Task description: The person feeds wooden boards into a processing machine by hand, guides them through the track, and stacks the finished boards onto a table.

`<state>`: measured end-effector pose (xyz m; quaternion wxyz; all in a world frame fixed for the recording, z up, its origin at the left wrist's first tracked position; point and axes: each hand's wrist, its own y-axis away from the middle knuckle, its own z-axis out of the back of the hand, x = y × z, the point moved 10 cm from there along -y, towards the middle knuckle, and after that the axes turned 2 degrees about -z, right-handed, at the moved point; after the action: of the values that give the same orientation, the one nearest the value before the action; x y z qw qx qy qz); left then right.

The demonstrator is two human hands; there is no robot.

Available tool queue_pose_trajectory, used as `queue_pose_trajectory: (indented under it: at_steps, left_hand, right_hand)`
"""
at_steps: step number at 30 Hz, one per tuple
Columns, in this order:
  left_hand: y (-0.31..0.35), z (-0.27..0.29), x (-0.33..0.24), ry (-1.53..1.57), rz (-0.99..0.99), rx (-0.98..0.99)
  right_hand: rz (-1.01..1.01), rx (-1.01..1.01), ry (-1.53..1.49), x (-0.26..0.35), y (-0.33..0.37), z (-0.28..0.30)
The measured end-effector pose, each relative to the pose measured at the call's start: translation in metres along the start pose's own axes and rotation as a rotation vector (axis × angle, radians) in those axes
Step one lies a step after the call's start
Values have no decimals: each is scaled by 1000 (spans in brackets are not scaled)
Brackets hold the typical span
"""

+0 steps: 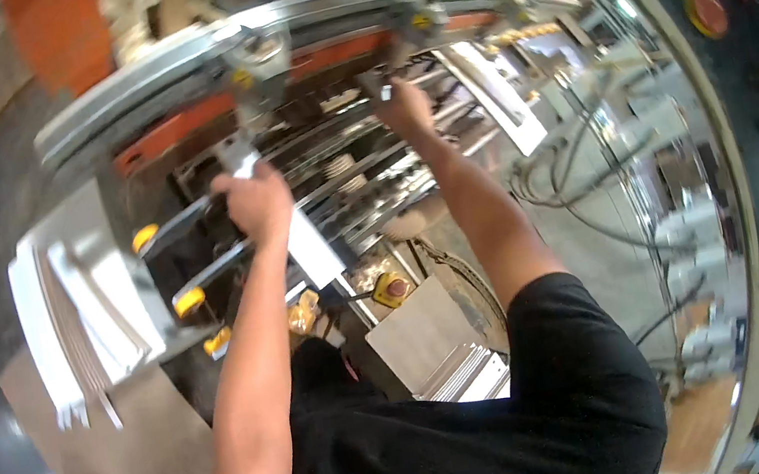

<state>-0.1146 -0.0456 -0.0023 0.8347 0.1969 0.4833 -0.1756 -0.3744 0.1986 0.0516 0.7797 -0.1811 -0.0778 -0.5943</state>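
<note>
My left hand [258,200] grips a narrow white board [309,249] that lies slanted across the machine rails [334,182]. Its fingers and thumb reach over the board's two edges, and the board shows beyond the hand at both ends. Farther to the right, my right hand [406,112] is closed at the far side of the rails, beside a dark machine part with a small bright spot. Whatever its fingers hold is too blurred to make out. A second white board [496,100] rests slanted on the rails to the right of that hand.
A metal beam [309,8] with clamp heads spans the machine's far side. White strips [88,309] are stacked at left, with more strips [465,374] near my body. A yellow box with a red button [392,288] sits in front. Cables [574,187] and a control panel [730,94] stand right.
</note>
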Motion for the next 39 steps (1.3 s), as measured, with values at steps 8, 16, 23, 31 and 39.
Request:
queue_pose_trajectory:
  at_steps: [8,16,23,31,39]
  left_hand:
    - [7,-12,-12,-36,-19,56]
    - [-6,-20,-8,-107,-9,70]
    - [-14,-3,6,-66,18,17]
    - [-17,-20,2,-62,-62,-23]
    - [-38,-17,16,110,-15,4]
  right_hand:
    - [148,-36,105,1,7,5]
    - [18,-67,221,-2,5,0]
    - [199,-521,-276,-15,178,50]
    - [-689,-53,-295,-241,528,-48]
    - [-1517,675,-594,-282,831,-207]
